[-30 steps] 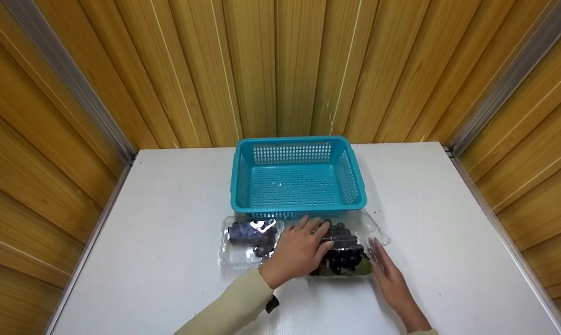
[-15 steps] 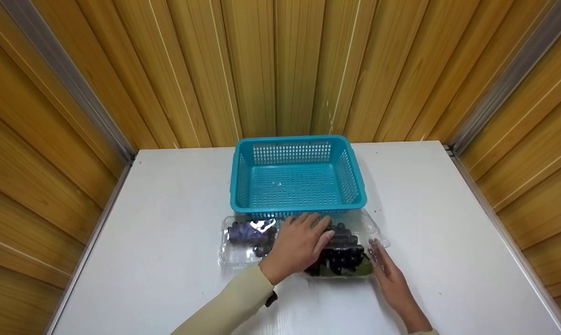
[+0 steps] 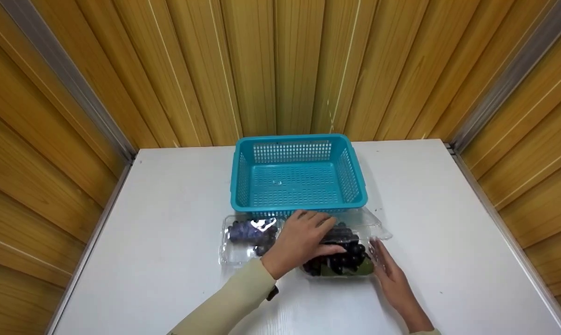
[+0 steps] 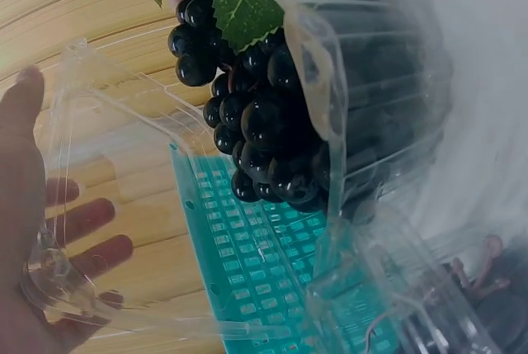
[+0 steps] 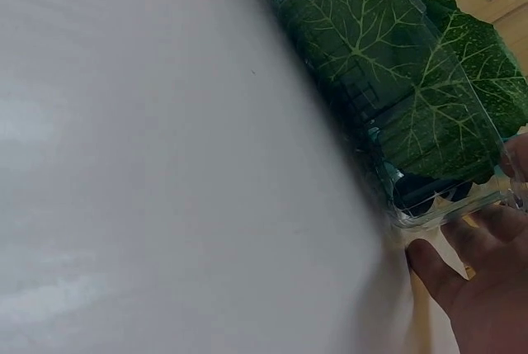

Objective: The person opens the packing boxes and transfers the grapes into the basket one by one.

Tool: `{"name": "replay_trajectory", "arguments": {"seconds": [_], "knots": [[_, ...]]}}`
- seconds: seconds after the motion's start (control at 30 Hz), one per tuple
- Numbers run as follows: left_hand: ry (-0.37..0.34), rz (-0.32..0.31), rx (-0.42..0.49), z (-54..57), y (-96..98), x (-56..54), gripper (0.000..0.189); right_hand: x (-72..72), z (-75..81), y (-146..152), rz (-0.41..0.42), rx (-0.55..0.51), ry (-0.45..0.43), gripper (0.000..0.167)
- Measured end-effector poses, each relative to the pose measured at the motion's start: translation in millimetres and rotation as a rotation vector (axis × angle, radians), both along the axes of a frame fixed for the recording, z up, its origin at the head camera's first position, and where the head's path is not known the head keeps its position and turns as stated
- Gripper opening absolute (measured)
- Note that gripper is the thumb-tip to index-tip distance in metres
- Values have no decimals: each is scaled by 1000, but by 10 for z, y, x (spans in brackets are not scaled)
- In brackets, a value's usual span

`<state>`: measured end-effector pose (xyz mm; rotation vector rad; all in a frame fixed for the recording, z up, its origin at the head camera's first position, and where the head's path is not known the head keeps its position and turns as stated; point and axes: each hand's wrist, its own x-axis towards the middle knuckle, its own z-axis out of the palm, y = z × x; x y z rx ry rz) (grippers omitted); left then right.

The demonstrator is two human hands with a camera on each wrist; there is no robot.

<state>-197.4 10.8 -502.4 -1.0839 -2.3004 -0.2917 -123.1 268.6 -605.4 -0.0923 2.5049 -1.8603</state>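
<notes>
A clear hinged plastic box point(image 3: 315, 275) holds a bunch of black grapes point(image 4: 268, 127) and green leaves point(image 5: 363, 32). Its lid point(image 4: 124, 148) is raised at an angle on the side near the basket. My left hand point(image 3: 301, 239) is at this lid, its spread fingers showing through the plastic in the left wrist view, thumb apart from them. With extended fingers my right hand point(image 3: 392, 277) rests against the right end of the box; in the right wrist view its fingertips point(image 5: 429, 259) lie at the box's bottom corner.
Left of this box lies another clear plastic box point(image 3: 229, 251) with dark grapes point(image 3: 250, 232) inside. A turquoise basket point(image 3: 299, 204) stands just behind both on the white table point(image 3: 178, 200). Wood-patterned panels point(image 3: 299, 70) enclose the back and sides.
My left hand has slid slightly forward and its thumb now points right over the grapes. The lid's right corner sits slightly higher. The right hand stays at the box's end.
</notes>
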Motion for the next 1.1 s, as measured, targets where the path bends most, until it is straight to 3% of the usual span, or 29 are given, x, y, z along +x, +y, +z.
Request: {"name": "replay_trajectory", "arguments": {"seconds": [0.3, 0.6, 0.87, 1.1], "knots": [[72, -55, 1, 27, 23, -37, 39, 34, 47, 0, -28, 68, -81, 59], [92, -194, 52, 77, 29, -54, 31, 41, 34, 1, -37, 58, -56, 58], [146, -184, -18, 116, 0, -73, 31, 52, 47, 14, -28, 43, -47, 59], [195, -172, -26, 141, -3, -103, 29, 72, 40, 36, -23, 10, -16, 59]]}}
